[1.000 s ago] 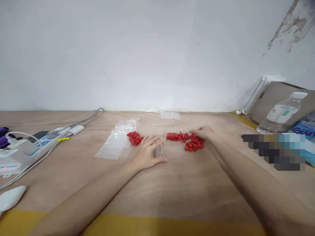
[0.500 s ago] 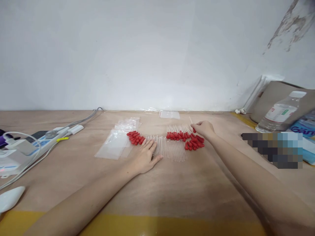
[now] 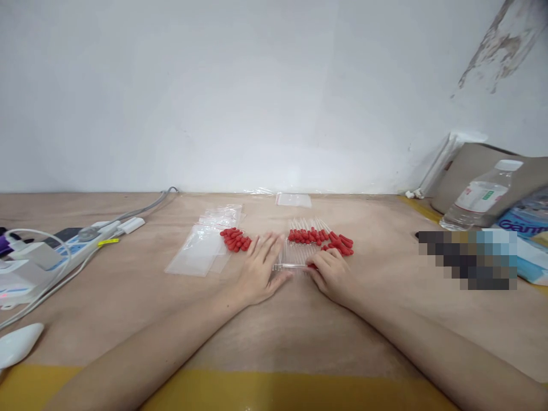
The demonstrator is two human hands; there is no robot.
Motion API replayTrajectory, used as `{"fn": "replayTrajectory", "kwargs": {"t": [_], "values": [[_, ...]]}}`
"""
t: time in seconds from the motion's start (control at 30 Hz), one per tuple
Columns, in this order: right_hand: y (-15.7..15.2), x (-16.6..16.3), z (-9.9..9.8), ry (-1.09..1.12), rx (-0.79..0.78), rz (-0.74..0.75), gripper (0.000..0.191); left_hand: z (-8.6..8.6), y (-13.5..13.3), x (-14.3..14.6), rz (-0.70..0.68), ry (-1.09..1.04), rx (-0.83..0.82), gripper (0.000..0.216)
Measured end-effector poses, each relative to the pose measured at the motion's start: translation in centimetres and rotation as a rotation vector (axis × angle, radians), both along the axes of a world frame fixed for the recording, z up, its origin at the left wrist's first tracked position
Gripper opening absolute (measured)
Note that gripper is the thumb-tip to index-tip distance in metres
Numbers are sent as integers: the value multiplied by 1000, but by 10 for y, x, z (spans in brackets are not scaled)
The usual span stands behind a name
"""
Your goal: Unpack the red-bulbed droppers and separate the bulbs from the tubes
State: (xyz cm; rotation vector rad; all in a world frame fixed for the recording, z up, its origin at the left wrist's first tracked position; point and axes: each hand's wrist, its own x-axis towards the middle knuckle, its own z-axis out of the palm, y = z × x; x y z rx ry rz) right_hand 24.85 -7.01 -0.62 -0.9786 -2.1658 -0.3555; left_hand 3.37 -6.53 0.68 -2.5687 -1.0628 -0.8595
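Observation:
My right hand (image 3: 331, 271) is closed on the red bulb of a glass dropper (image 3: 289, 265). The dropper's clear stem lies level and points left, over a row of thin clear tubes (image 3: 302, 251). Fingers stretched, my left hand (image 3: 261, 268) rests across the left part of those tubes, its thumb close to the dropper's stem. Behind the tubes is a row of red-bulbed droppers (image 3: 308, 235), stems pointing away. More red bulbs (image 3: 340, 244) are heaped just beyond my right hand. Another heap of red bulbs (image 3: 235, 240) sits left of my left hand, partly over clear plastic bags (image 3: 192, 251).
A small clear bag (image 3: 294, 200) lies near the wall. On the left are a power strip (image 3: 81, 245) with plugs and cables, and a white rounded object (image 3: 19, 345). A water bottle (image 3: 482, 197), a grey-brown container (image 3: 456, 171) and a blue pack (image 3: 526, 222) stand on the right.
My right hand has brought the dropper left and nearer to me, turning it from stem-up to level. My left hand has stayed over the tubes, its fingers shifting slightly.

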Motion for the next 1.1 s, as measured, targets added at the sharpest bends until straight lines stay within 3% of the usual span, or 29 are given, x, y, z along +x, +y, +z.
{"fn": "replayTrajectory", "kwargs": {"t": [0.13, 0.27, 0.43, 0.7, 1.1], "values": [[-3, -7, -3, -2, 62, 54, 16, 2, -1, 9, -143, 92, 73, 31], [-2, -10, -2, -77, 92, 43, 22, -2, 4, 11, -191, 65, 79, 21], [-3, -9, -2, -165, 120, -6, 15, -3, 6, 9, -232, 65, 43, 19], [-3, -8, -4, -188, 173, 119, 16, -3, 5, 5, -323, 30, 4, 19], [-14, -4, 5, -322, 498, 190, 23, -6, -6, -4, -343, -37, -95, 21]]}}
